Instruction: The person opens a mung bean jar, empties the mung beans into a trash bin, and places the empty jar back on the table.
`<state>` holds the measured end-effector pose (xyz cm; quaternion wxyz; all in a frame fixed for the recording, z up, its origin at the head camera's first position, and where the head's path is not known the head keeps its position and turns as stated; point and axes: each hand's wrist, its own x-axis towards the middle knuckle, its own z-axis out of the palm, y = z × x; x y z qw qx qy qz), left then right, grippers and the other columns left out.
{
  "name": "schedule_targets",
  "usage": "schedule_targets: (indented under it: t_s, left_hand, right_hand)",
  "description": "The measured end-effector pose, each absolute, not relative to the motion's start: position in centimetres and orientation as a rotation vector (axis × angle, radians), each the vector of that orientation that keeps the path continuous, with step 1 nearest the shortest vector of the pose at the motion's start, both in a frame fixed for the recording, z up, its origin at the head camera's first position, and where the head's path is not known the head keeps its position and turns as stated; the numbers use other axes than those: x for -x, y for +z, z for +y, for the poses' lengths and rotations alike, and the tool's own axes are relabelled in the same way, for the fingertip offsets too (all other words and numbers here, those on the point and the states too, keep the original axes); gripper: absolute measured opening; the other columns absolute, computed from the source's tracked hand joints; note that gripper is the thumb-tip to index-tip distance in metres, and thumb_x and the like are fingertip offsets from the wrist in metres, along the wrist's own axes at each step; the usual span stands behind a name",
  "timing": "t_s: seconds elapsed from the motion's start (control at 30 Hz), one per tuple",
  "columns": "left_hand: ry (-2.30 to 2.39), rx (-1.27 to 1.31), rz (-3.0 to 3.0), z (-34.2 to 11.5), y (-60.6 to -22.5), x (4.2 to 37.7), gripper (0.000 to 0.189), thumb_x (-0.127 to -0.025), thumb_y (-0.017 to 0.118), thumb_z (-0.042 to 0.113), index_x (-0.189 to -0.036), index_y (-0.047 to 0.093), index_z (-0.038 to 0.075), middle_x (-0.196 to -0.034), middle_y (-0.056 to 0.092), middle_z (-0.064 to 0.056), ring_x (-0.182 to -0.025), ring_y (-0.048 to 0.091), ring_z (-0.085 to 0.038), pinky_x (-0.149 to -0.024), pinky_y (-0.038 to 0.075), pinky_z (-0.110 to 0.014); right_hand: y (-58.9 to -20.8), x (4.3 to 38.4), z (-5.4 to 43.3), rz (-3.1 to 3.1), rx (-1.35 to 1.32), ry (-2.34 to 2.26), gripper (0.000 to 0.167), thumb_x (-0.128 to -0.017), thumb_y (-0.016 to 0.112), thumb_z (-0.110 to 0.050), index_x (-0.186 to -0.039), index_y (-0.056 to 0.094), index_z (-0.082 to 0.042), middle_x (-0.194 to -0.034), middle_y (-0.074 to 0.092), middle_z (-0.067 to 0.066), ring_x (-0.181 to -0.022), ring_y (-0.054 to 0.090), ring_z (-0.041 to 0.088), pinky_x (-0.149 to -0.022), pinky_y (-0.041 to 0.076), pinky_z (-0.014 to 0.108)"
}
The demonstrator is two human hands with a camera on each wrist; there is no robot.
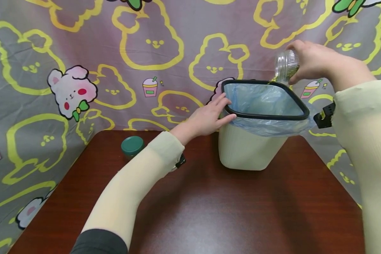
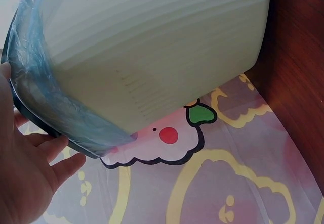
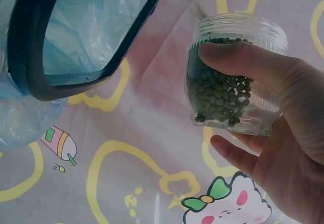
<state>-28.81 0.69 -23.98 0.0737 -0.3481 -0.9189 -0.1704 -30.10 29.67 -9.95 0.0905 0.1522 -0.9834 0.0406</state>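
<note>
A pale trash bin (image 1: 252, 150) with a black rim stands toward the table's right rear, lined with a translucent blue bag (image 1: 266, 127) that hangs over its outside. At the bin's left corner, my left hand (image 1: 206, 116) touches the rim with extended fingers, also seen at the rim (image 2: 33, 120) in the left wrist view. My right hand (image 1: 317, 60) holds a clear ribbed glass jar (image 1: 286, 65), tipped with its mouth toward the bin's back edge. Small green beans (image 3: 215, 92), like mung beans, lie inside it; a few appear at the mouth in the head view.
A round container with a green lid (image 1: 132, 145) stands at the table's left rear, partly behind my left sleeve. The dark brown wooden table (image 1: 216, 211) ends at a patterned cloth (image 1: 171, 46) hanging behind it.
</note>
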Motion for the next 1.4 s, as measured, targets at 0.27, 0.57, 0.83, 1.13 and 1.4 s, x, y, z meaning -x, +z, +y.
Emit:
schedule_targets:
  t_s: [0.27, 0.57, 0.83, 1.13, 1.4]
  left_hand:
    - [-0.517, 1.044, -2.754, 0.69, -23.97, 28.72, 0.055, -0.099, 0.038, 0.057, -0.140, 0.039, 0.019, -0.160, 0.015, -0.007, -0.129, 0.046, -0.024, -0.075, 0.049, -0.035]
    - [-0.515, 1.038, -2.760, 0.68, -23.94, 28.79, 0.055, -0.099, 0.038, 0.057, -0.140, 0.039, 0.020, -0.160, 0.015, -0.006, -0.126, 0.049, -0.024, -0.073, 0.049, -0.035]
    - [-0.507, 1.034, -2.769, 0.75, -23.98, 28.79, 0.056, -0.099, 0.038, 0.057, -0.140, 0.039, 0.020, -0.161, 0.014, -0.005, -0.126, 0.049, -0.024, -0.071, 0.050, -0.035]
    - [-0.517, 1.046, -2.753, 0.68, -23.89, 28.72, 0.056, -0.099, 0.038, 0.056, -0.140, 0.040, 0.018, -0.160, 0.015, -0.007, -0.127, 0.048, -0.025, -0.073, 0.050, -0.036]
    - [-0.517, 1.046, -2.769, 0.80, -23.84, 28.73, 0.056, -0.099, 0.038, 0.057, -0.140, 0.039, 0.018, -0.161, 0.014, -0.007, -0.127, 0.049, -0.024, -0.073, 0.049, -0.035]
  right_hand:
    - [-9.88, 30.05, 29.58, -2.913, -0.436, 0.112, 0.098, -0.070, 0.081, -0.004, -0.143, 0.018, 0.013, -0.128, 0.033, 0.040, -0.108, 0.040, 0.055, -0.092, 0.033, 0.068]
    - [-9.97, 29.96, 29.63, -2.892, -0.407, 0.107, 0.099, -0.071, 0.080, -0.006, -0.145, 0.017, 0.011, -0.130, 0.032, 0.039, -0.110, 0.038, 0.055, -0.093, 0.032, 0.069]
    - [-10.18, 29.99, 29.80, -2.896, -0.417, 0.097, 0.098, -0.071, 0.080, -0.007, -0.144, 0.018, 0.011, -0.128, 0.032, 0.040, -0.110, 0.038, 0.055, -0.091, 0.033, 0.069]
    - [-9.74, 29.80, 29.70, -2.824, -0.421, 0.056, 0.095, -0.072, 0.079, -0.006, -0.144, 0.020, 0.010, -0.129, 0.032, 0.039, -0.110, 0.037, 0.055, -0.091, 0.032, 0.069]
    - [-9.98, 29.92, 29.81, -2.887, -0.412, 0.061, 0.100, -0.070, 0.081, -0.009, -0.147, 0.019, 0.008, -0.131, 0.032, 0.039, -0.111, 0.038, 0.055, -0.089, 0.033, 0.070]
